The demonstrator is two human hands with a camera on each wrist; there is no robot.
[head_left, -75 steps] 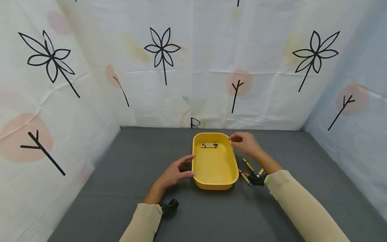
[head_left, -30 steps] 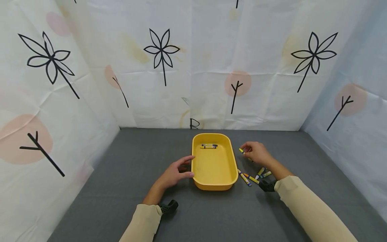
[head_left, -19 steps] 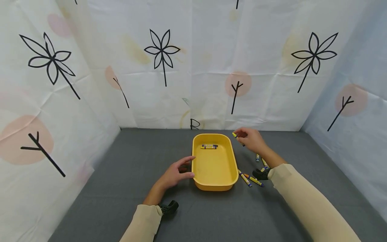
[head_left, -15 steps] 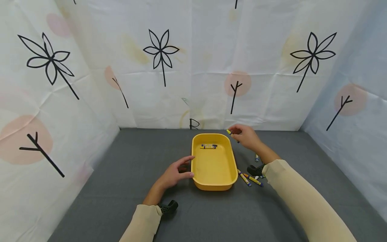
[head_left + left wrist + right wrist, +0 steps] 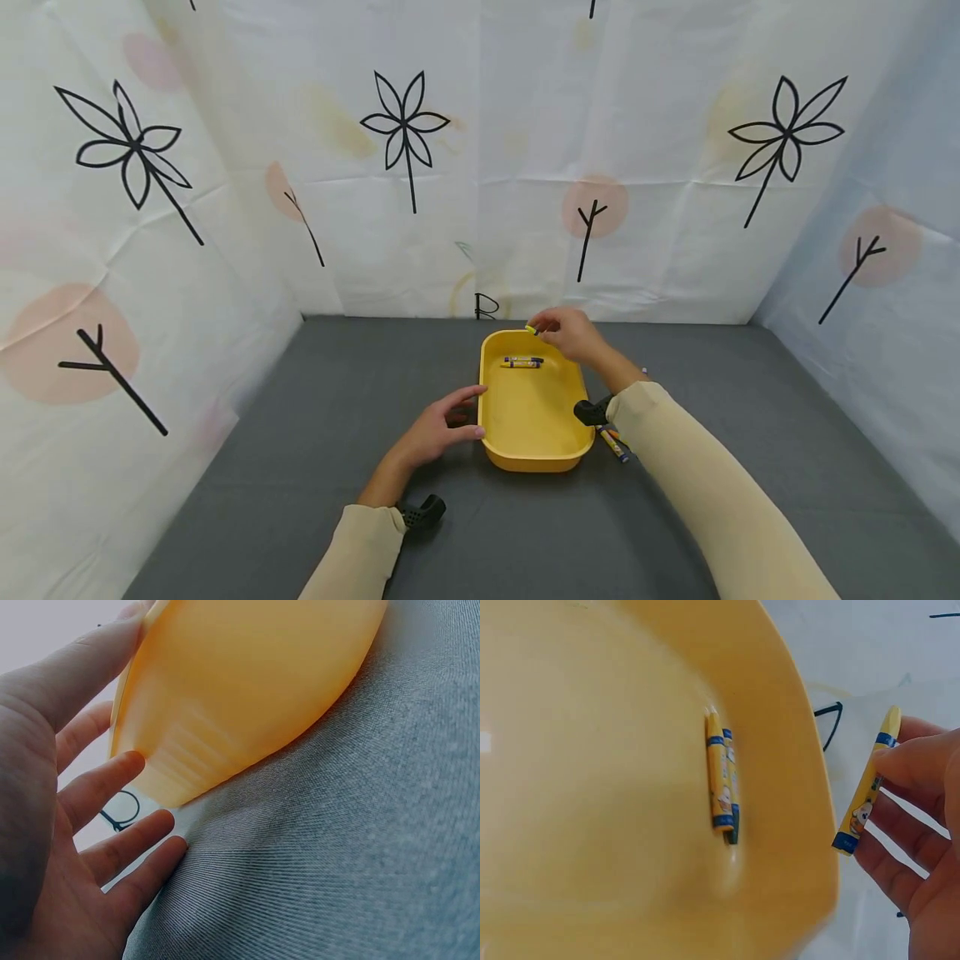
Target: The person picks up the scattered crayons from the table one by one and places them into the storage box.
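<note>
A yellow tray (image 5: 528,421) stands on the grey table. At its left side my left hand (image 5: 437,428) rests, thumb at the rim and fingers loosely spread along the outer wall, as the left wrist view also shows. Over the tray's far right corner, my right hand (image 5: 572,335) pinches a yellow crayon (image 5: 865,793) between thumb and fingers, its blue-banded wrapper showing. Inside the tray, near the far end, lie two crayons side by side: a yellow-tipped one (image 5: 718,780) and a dark-tipped one (image 5: 733,825).
More crayons (image 5: 615,447) lie on the table right of the tray, partly hidden beneath my right forearm and sleeve (image 5: 697,467). A printed white cloth (image 5: 517,242) closes off the back and both sides of the grey table (image 5: 360,375).
My right hand has let go of the tray's right rim, picked a yellow crayon off the table, and carried it up and left to the tray's far end. The left hand has stayed put.
</note>
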